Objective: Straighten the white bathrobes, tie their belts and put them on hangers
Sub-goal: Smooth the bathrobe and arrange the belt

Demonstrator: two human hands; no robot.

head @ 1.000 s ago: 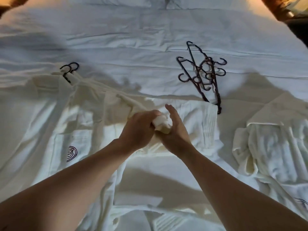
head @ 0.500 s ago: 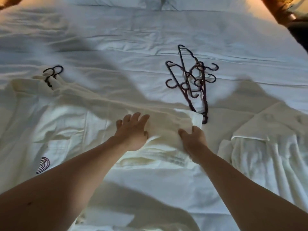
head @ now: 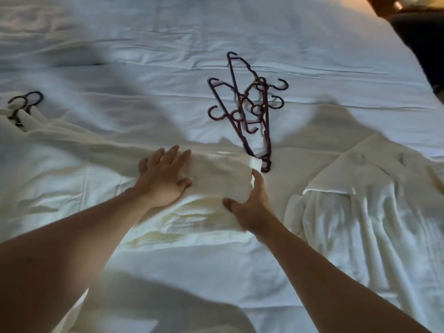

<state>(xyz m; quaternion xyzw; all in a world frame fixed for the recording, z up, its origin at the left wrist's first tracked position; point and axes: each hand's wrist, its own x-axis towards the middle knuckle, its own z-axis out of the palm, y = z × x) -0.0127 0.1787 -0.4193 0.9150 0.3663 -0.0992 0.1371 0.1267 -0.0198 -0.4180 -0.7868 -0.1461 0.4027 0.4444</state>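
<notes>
left hand [head: 163,179] flat on sleeve [head: 216,174]; right hand [head: 249,203] grips cuff end; sleeve runs left-right, cuff pointing right

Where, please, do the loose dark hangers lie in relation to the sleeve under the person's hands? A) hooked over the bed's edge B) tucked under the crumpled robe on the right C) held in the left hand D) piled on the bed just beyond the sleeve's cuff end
D: the loose hangers lie tangled on the sheet just past the cuff of the sleeve; the left hand lies flat on the cloth.
</notes>
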